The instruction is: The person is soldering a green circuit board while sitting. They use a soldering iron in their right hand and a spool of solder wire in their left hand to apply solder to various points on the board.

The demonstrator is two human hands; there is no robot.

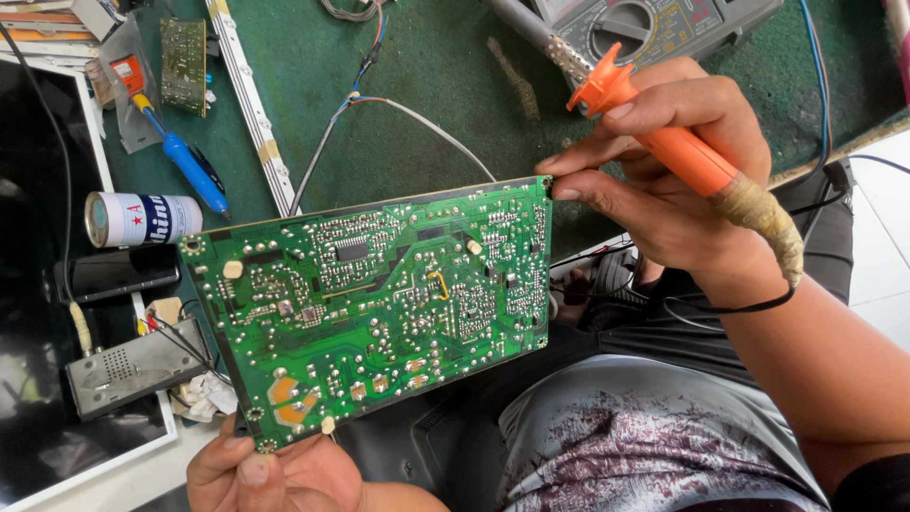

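Green circuit board (370, 303), orange soldering iron (664, 142), blue screwdriver (194, 171), dark-green mat (427, 66)

circuit board (370, 303) above lap, can (142, 218) & screwdriver (190, 166) to its left, multimeter (654, 28) behind

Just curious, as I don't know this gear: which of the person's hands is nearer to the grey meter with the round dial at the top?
Right. The right hand, gripping an orange soldering iron, sits just below the grey meter. The left hand holds the green circuit board by its bottom corner, far away.

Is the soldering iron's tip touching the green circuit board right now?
No. The right hand holds the orange soldering iron with its tip pointing up and away, clear of the green circuit board, which both hands grip by its edges.
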